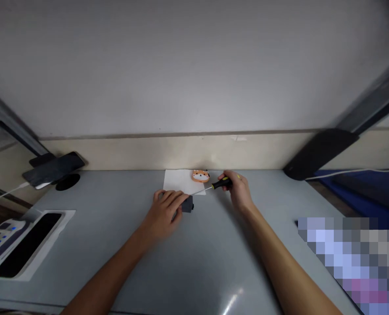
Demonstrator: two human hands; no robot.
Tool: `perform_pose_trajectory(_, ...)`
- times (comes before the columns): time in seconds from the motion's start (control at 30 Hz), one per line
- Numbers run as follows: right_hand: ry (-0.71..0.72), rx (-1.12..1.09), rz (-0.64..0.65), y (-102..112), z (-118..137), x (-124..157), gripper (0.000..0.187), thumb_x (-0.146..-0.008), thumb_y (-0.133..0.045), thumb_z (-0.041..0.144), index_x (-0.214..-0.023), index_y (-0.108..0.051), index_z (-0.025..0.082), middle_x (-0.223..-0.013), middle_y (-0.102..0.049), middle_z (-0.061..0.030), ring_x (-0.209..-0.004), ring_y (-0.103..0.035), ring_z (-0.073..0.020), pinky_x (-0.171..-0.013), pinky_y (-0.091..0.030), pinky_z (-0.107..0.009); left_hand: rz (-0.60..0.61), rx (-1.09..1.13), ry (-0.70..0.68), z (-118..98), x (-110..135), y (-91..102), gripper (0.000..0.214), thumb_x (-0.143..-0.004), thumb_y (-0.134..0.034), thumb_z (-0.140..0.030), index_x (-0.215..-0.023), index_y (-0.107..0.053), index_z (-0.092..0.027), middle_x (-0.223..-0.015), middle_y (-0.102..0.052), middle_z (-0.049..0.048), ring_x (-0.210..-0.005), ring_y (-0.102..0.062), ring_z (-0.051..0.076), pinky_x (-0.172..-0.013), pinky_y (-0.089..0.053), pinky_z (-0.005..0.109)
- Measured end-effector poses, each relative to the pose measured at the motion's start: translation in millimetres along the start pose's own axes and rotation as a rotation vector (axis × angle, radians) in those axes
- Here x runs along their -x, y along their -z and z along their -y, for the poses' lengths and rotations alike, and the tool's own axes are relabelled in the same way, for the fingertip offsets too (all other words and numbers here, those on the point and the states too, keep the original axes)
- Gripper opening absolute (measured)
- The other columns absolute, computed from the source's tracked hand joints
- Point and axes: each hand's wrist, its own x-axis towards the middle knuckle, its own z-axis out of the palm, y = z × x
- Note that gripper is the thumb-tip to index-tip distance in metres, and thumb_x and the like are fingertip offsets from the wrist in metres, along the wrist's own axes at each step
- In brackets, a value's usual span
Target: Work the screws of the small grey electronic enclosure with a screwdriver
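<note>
My left hand [168, 209] is closed over a small dark grey box-like object [188, 204] on the table, and its fingers cover much of it. In my right hand [237, 188] is a screwdriver [221, 183] with a black and yellow handle, held by the handle. Its thin metal shaft points left, with the tip at the top of the dark object by my left fingers. Whether the tip touches it I cannot tell. Just behind lie a white sheet of paper [178, 178] and an orange animal-face item [200, 176].
A phone [54, 168] leans on a stand at the left, with a white cable. Nearer are another dark phone-like slab [28, 245] on white paper and a power strip [4, 240]. A black cylindrical object [319, 153] stands at the back right; a pixelated area covers the right edge.
</note>
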Motion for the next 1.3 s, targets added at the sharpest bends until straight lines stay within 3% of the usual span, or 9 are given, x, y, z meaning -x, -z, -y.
perform_pose_trajectory(0.5,-0.036,-0.048,-0.076,3.4,-9.3,-7.5,0.033,-0.078,-0.065,0.046,-0.067,-0.072,0.016,-0.055,-0.06,-0.0012,-0.047,-0.048,-0.012,-0.047,-0.035,-0.028,0.036,-0.104,-0.076,4.9,-2.2,2.8,0.042,-0.098,-0.05,-0.011,-0.138,-0.057,-0.024,-0.124,-0.069,0.0073,-0.108,-0.064,0.023,-0.103,-0.039,0.046)
perform_pose_trajectory(0.73,-0.046,-0.017,-0.093,0.9,-7.7,-4.7,0.034,-0.078,-0.064,0.048,-0.067,-0.072,0.016,-0.06,-0.061,-0.0011,-0.048,-0.048,-0.011,-0.047,-0.034,-0.028,-0.008,0.027,-0.096,8.4,-0.8,-0.5,0.043,-0.1,-0.047,-0.009,-0.14,-0.053,-0.023,-0.126,-0.068,0.0076,-0.112,-0.063,0.022,-0.098,-0.047,0.041)
perform_pose_trajectory(1.03,-0.076,-0.007,-0.125,0.0,-5.4,-4.6,0.034,-0.075,-0.065,0.047,-0.068,-0.072,0.015,-0.06,-0.06,-0.0016,-0.049,-0.047,-0.0112,-0.046,-0.033,-0.027,-0.074,0.152,-0.051,9.5,0.6,-5.2,0.039,-0.095,-0.051,-0.007,-0.129,-0.055,-0.025,-0.125,-0.067,0.0073,-0.118,-0.062,0.024,-0.105,-0.049,0.045)
perform_pose_trajectory(1.2,-0.087,-0.027,-0.136,3.0,-5.3,-7.4,0.032,-0.075,-0.066,0.047,-0.068,-0.072,0.016,-0.055,-0.056,0.0002,-0.048,-0.046,-0.0111,-0.047,-0.033,-0.027,-0.165,0.365,0.029,15.0,5.2,-4.9,0.04,-0.092,-0.055,-0.01,-0.129,-0.055,-0.025,-0.138,-0.057,0.0113,-0.131,-0.053,0.026,-0.113,-0.044,0.048)
perform_pose_trajectory(1.3,-0.075,-0.041,-0.149,6.1,-5.3,-9.2,0.032,-0.076,-0.065,0.046,-0.068,-0.071,0.016,-0.053,-0.055,0.0008,-0.047,-0.045,-0.011,-0.047,-0.033,-0.027,-0.166,0.5,0.111,23.0,6.3,-1.5,0.04,-0.088,-0.056,-0.011,-0.126,-0.055,-0.023,-0.127,-0.06,0.0106,-0.12,-0.057,0.025,-0.106,-0.047,0.045)
